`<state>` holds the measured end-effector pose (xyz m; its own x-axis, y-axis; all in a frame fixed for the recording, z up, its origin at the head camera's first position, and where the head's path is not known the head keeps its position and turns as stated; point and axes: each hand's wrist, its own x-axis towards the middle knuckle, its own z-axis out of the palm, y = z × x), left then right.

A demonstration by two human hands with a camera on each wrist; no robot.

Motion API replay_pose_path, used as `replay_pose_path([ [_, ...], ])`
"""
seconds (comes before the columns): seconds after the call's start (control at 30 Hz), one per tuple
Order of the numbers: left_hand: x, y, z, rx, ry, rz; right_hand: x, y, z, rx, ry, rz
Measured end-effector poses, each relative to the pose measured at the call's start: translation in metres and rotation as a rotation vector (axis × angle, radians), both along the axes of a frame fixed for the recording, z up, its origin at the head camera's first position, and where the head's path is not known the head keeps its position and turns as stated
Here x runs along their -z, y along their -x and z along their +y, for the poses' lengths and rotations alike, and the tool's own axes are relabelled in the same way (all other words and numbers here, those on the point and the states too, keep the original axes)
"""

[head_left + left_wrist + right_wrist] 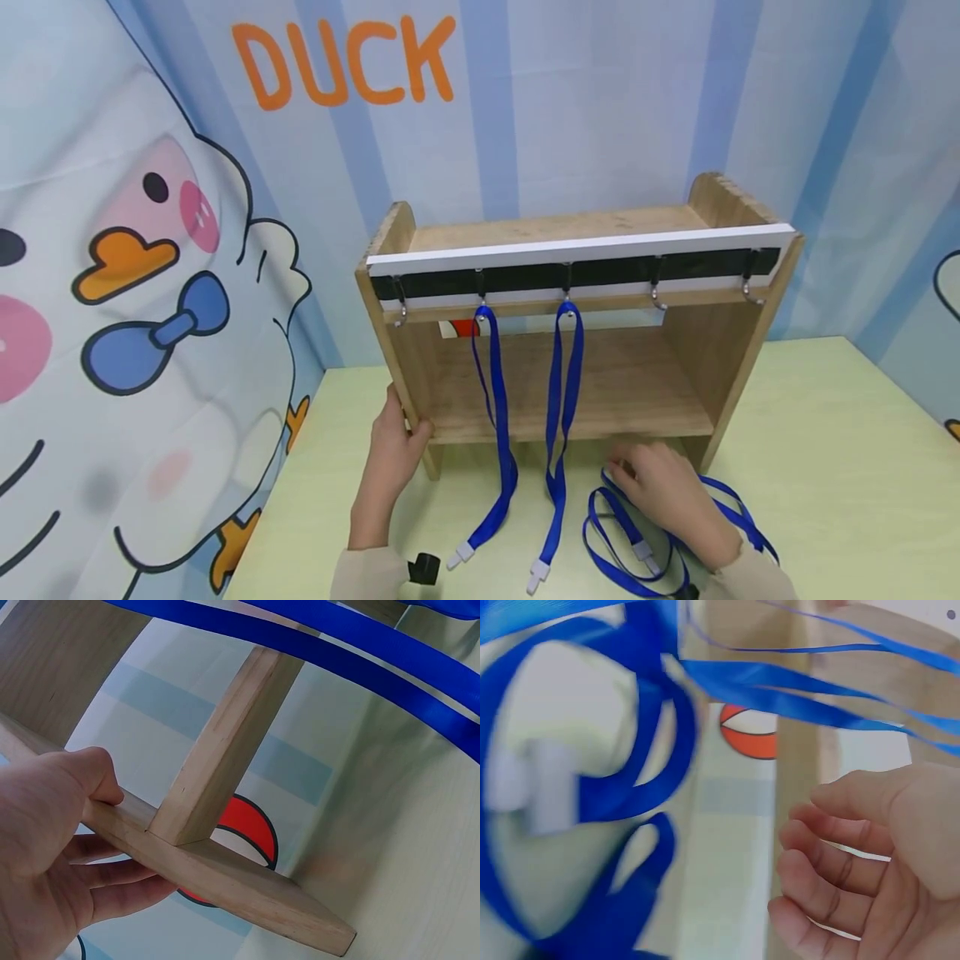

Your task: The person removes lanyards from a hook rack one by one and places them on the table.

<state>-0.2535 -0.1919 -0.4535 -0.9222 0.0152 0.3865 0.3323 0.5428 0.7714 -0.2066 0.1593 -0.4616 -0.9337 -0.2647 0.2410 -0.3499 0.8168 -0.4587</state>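
My left hand grips the left side panel of a wooden shelf rack, thumb on its front edge and fingers behind, as the left wrist view shows. Two blue lanyards hang side by side from hooks on the rack's front, their white clips reaching down near the table. My right hand is over loose blue lanyards lying in loops at the rack's front right. In the right wrist view its fingers are loosely curled with nothing between them, and a blurred lanyard with a white clip shows beside them.
Metal hooks line a black-and-white strip across the rack's top front; the outer ones and the second from right carry nothing. The pale yellow-green table meets a duck-printed curtain behind and at the left.
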Motion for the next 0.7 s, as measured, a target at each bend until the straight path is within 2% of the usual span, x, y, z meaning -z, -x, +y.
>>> replay_pose_path([
  [0.2, -0.001, 0.000, 0.000, 0.004, -0.003, -0.006, -0.026, -0.004, -0.011, -0.035, 0.049, 0.105],
  [0.37, -0.002, 0.001, -0.001, 0.005, -0.002, -0.004, -0.046, -0.004, -0.020, -0.056, 0.110, 0.130],
  [0.7, 0.001, 0.002, 0.001, -0.006, -0.009, -0.011, -0.069, -0.003, -0.032, -0.068, 0.171, 0.220],
])
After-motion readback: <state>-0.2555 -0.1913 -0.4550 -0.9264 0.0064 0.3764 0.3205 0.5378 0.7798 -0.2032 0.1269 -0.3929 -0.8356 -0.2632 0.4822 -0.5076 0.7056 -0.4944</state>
